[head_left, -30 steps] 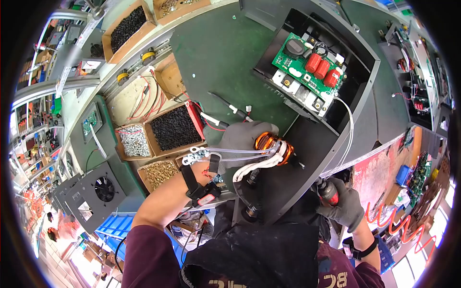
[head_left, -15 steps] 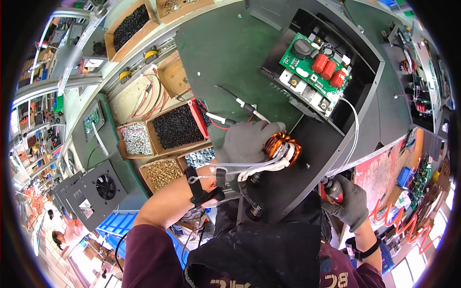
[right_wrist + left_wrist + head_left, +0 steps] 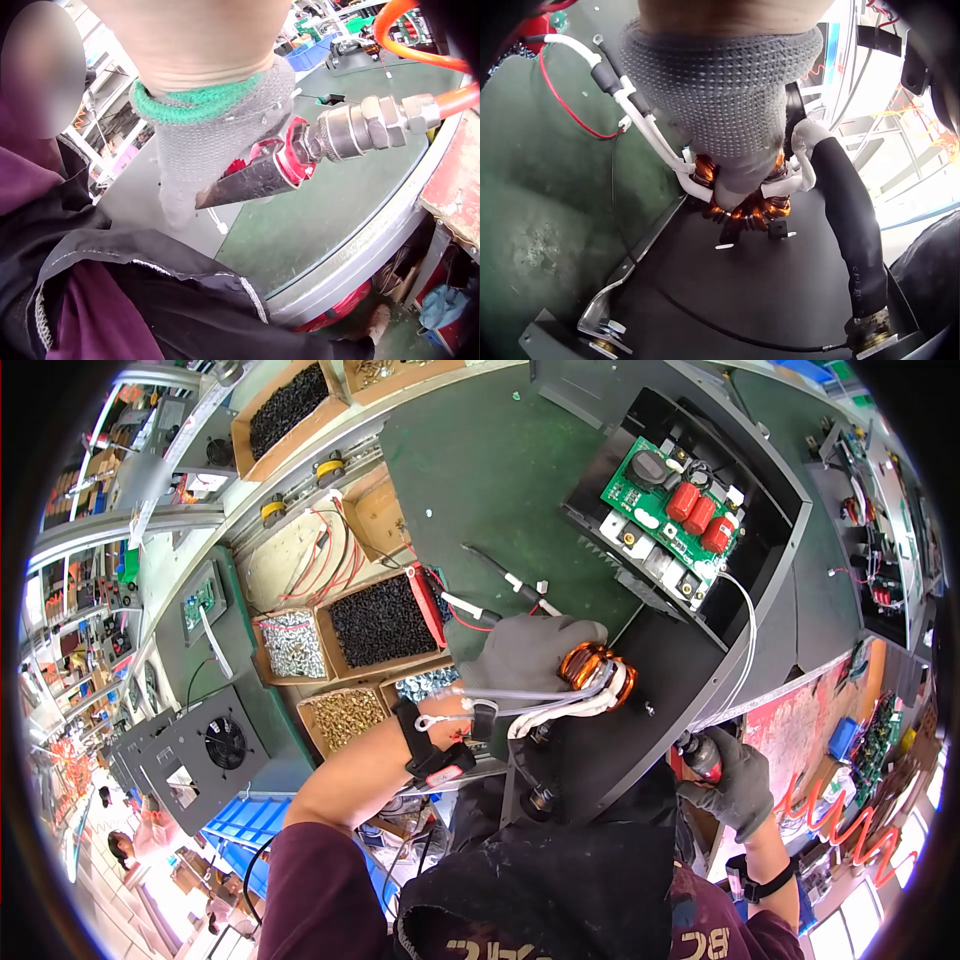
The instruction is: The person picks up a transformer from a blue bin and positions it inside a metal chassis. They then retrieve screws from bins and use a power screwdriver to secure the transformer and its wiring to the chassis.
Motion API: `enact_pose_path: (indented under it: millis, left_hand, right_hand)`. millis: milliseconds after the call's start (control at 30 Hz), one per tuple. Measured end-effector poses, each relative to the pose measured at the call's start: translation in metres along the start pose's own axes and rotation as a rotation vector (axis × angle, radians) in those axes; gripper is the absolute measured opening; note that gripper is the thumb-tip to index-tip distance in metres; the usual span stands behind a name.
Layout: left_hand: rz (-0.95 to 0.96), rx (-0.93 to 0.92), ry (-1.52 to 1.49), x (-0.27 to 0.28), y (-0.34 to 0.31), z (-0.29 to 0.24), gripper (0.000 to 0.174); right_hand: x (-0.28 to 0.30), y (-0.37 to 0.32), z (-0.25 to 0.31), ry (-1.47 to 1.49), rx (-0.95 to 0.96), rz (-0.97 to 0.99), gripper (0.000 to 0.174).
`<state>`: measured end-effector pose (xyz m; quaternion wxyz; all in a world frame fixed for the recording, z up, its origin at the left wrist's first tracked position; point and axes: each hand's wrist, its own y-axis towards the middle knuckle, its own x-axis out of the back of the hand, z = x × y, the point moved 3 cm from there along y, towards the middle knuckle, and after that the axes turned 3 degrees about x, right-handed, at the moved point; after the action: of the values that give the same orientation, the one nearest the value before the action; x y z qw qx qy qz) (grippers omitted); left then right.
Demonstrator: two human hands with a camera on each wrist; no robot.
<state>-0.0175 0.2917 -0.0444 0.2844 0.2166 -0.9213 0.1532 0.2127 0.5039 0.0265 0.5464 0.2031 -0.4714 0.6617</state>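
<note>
In a grey glove, my left hand (image 3: pixel 530 652) holds a copper-wound coil (image 3: pixel 603 672) against the black metal panel of the chassis (image 3: pixel 660 660). Seen from the left wrist, gloved fingers reach into the middle of the coil (image 3: pixel 750 217), between its white-sleeved leads (image 3: pixel 652 139). Clear-sleeved leads with a ring terminal (image 3: pixel 428 722) trail back over the left wrist. My right hand (image 3: pixel 738 788) grips a red air screwdriver (image 3: pixel 704 758) beside the panel's near edge. Its metal fitting (image 3: pixel 352 131) joins an orange hose (image 3: pixel 457 101). The glove hides part of the tool's body.
A green circuit board (image 3: pixel 665 510) with red capacitors sits in the chassis's far section. To the left stand cardboard boxes of black screws (image 3: pixel 385 622), silver screws (image 3: pixel 292 647) and brass parts (image 3: pixel 343 720). A coiled orange air hose (image 3: pixel 850 830) hangs at right. The green worktop (image 3: pixel 500 480) extends beyond.
The left hand has turned the coil slightly on the panel, and its clear-sleeved leads have dropped lower across the wrist. The right hand keeps its grip on the screwdriver. The whole view has shifted slightly.
</note>
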Motion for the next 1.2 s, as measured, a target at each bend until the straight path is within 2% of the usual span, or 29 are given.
enact_pose_path:
  millis: [33, 167, 333, 467, 533, 767, 967, 1033, 1100, 1167, 1200]
  left_hand:
    - [0.032, 0.014, 0.009, 0.000, 0.001, -0.002, 0.049]
    - [-0.039, -0.001, 0.037, 0.000, 0.001, -0.009, 0.047]
    - [-0.077, -0.030, 0.020, -0.012, 0.002, -0.003, 0.046]
    - [-0.097, -0.056, 0.023, -0.013, 0.004, -0.004, 0.046]
    - [-0.104, -0.063, 0.032, -0.014, 0.004, -0.004, 0.046]
    - [-0.101, -0.064, 0.033, -0.011, 0.007, -0.008, 0.045]
    - [-0.071, 0.016, 0.038, -0.011, 0.005, -0.011, 0.044]
    - [-0.051, -0.015, 0.007, -0.004, -0.003, -0.004, 0.045]
    - [-0.002, 0.257, -0.408, -0.002, -0.027, 0.034, 0.043]
    - [-0.039, 0.024, -0.649, 0.029, -0.056, 0.056, 0.049]
    - [-0.023, 0.192, -0.848, 0.044, -0.070, 0.047, 0.047]
  right_hand:
    - [0.000, 0.000, 0.000, -0.002, 0.005, -0.002, 0.079]
    - [0.000, 0.002, 0.001, -0.002, 0.024, 0.000, 0.073]
    - [-0.003, 0.001, 0.002, -0.055, 0.029, -0.102, 0.060]
    - [-0.004, 0.003, 0.005, -0.078, 0.013, -0.116, 0.059]
    - [-0.003, 0.004, 0.007, -0.097, 0.068, -0.165, 0.052]
    - [-0.006, 0.002, 0.004, -0.133, 0.038, -0.146, 0.052]
    - [-0.007, -0.003, 0.003, -0.162, 0.072, -0.175, 0.071]
    - [-0.006, -0.010, 0.001, -0.019, -0.050, -0.192, 0.083]
    - [-0.005, -0.024, -0.002, 0.002, -0.056, -0.219, 0.083]
    - [0.001, -0.037, 0.004, 0.256, -0.105, -0.310, 0.080]
    - [0.006, -0.042, 0.015, 0.387, -0.165, -0.292, 0.077]
